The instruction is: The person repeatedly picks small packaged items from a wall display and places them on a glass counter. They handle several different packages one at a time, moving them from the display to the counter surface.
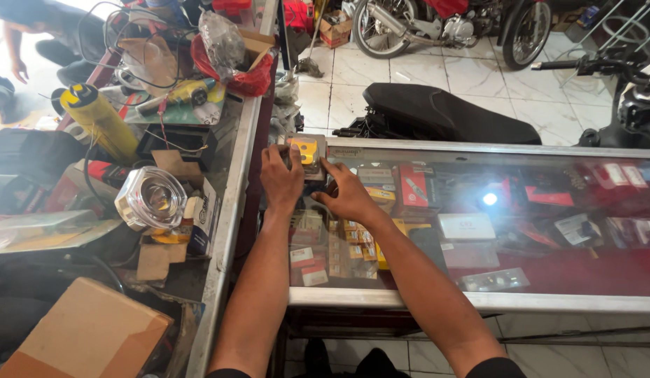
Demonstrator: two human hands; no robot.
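Two hands, left hand (281, 178) and right hand (347, 196), each grip pinching one small yellow-faced box (305, 152) on the glass counter (479, 301).

A motorcycle parts shop: a glass display counter (479, 231) filled with small boxed spare parts (409, 185), a detached motorcycle seat (444, 115) on the tiled floor, and a parked motorcycle (444, 24) behind.

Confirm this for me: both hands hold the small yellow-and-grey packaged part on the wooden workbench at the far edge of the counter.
Not quite. Both the left hand and right hand do hold the small yellow-and-grey packaged part, but it rests on a glass display counter with a metal frame, not a wooden workbench. The head view shows boxed parts through the glass.
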